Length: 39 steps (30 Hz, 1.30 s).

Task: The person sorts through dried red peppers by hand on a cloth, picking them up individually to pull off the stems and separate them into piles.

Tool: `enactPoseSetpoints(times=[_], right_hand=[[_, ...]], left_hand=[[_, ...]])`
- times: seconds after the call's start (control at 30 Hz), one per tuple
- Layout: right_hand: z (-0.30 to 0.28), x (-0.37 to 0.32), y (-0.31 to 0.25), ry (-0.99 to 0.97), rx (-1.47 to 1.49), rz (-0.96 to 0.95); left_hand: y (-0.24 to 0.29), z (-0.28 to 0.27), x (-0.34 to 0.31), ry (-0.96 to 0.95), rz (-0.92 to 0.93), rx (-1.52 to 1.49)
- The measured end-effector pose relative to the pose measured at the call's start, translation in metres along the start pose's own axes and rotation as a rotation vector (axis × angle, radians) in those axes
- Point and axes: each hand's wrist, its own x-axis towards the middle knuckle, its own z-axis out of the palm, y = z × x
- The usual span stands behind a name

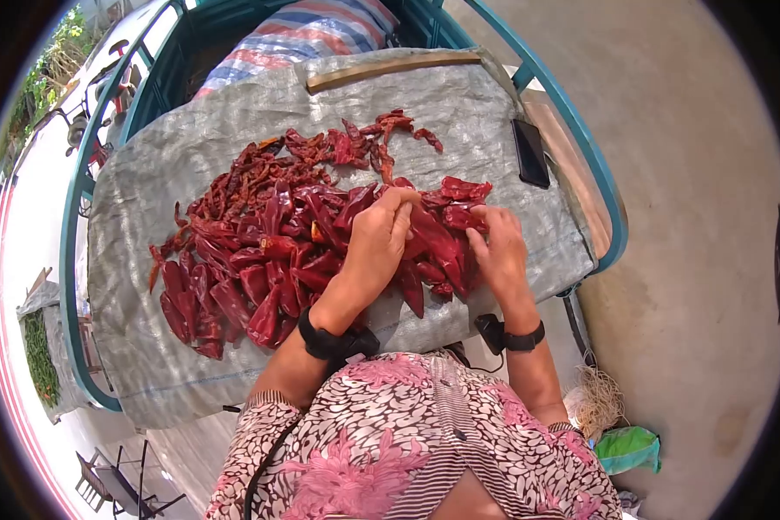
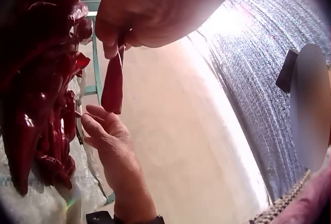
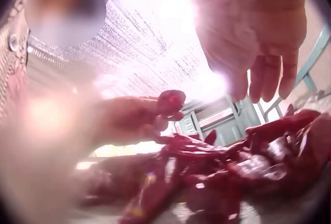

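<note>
A heap of glossy dark red peppers (image 1: 269, 269) lies on a grey woven sheet (image 1: 208, 381), with thinner, shrivelled ones (image 1: 243, 186) behind. Over the heap's right part, the left hand (image 1: 380, 243) pinches one red pepper (image 2: 114, 87), which hangs from its fingertips in the left wrist view. The right hand (image 1: 501, 251) is at the heap's right end, fingers loosely bent near some peppers (image 1: 464, 217). In the right wrist view its fingers (image 3: 271, 76) hang down relaxed above the peppers (image 3: 207, 182), holding nothing visible.
A black phone (image 1: 529, 153) lies on the sheet's right side. A wooden strip (image 1: 394, 69) crosses its back edge. Teal rails (image 1: 581, 143) surround the sheet, and a striped bag (image 1: 303, 39) stands behind. A green bag (image 1: 628, 449) is on the floor at lower right.
</note>
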Motion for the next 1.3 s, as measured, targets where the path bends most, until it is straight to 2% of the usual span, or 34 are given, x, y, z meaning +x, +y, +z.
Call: enactPoseSetpoints(times=[0.07,0.13,0.17,0.23,0.27,0.33,0.4,0.43,0.53,0.57,0.6,0.7,0.77,0.87,0.93,1.0,1.07,1.13,1.3], right_hand=[[0.010,0.003,0.018,-0.023,-0.025,-0.042],[0.015,0.006,0.027,-0.092,-0.111,-0.089],[0.018,0.006,0.031,-0.072,-0.109,-0.116],[0.023,0.006,0.037,-0.030,-0.103,-0.170],[0.023,0.005,0.039,-0.017,-0.086,-0.143],[0.019,0.005,0.035,0.010,-0.048,-0.093],[0.015,0.003,0.032,0.114,0.070,-0.015],[0.012,0.003,0.029,0.168,0.129,0.023],[-0.009,-0.009,-0.006,0.143,0.535,0.129],[-0.012,-0.016,-0.011,0.032,0.674,0.188],[-0.015,-0.022,-0.019,-0.016,0.706,0.152],[-0.018,-0.032,-0.031,-0.161,0.779,0.062],[-0.016,-0.033,-0.026,-0.260,0.792,0.027],[-0.021,-0.020,-0.018,-0.158,0.682,0.202],[-0.007,-0.004,0.008,-0.008,0.386,0.063],[0.004,0.010,0.032,0.120,0.147,-0.128],[0.013,0.022,0.040,0.098,0.084,-0.176],[0.019,0.032,0.047,0.044,-0.068,-0.253],[0.019,0.032,0.050,0.020,-0.102,-0.252]], left_hand=[[-0.001,0.006,0.005,0.016,-0.016,-0.108],[-0.012,0.007,0.008,0.007,0.057,-0.043],[-0.016,0.006,0.007,0.000,0.092,-0.011],[-0.015,0.002,0.004,-0.026,0.040,-0.012],[-0.012,0.001,0.004,-0.040,0.016,-0.011],[-0.004,0.004,0.001,0.064,-0.008,-0.039],[-0.003,0.004,-0.001,0.159,0.025,-0.005],[0.000,0.002,-0.003,0.138,0.009,0.000],[0.011,0.009,-0.008,0.072,-0.030,-0.031],[0.002,0.014,-0.009,0.050,0.069,-0.052],[0.020,0.013,-0.012,-0.006,0.060,-0.023],[0.027,0.016,-0.012,-0.208,-0.071,-0.070],[0.028,0.013,-0.011,-0.215,-0.122,-0.034],[0.021,0.012,-0.007,-0.145,-0.109,0.003],[0.031,0.010,0.000,-0.120,-0.307,-0.055],[0.027,0.013,0.007,-0.074,-0.161,0.010],[0.007,0.020,0.009,0.007,0.029,0.053],[0.008,0.021,0.010,-0.015,0.024,0.065],[0.005,0.018,0.007,-0.112,0.070,0.144]])
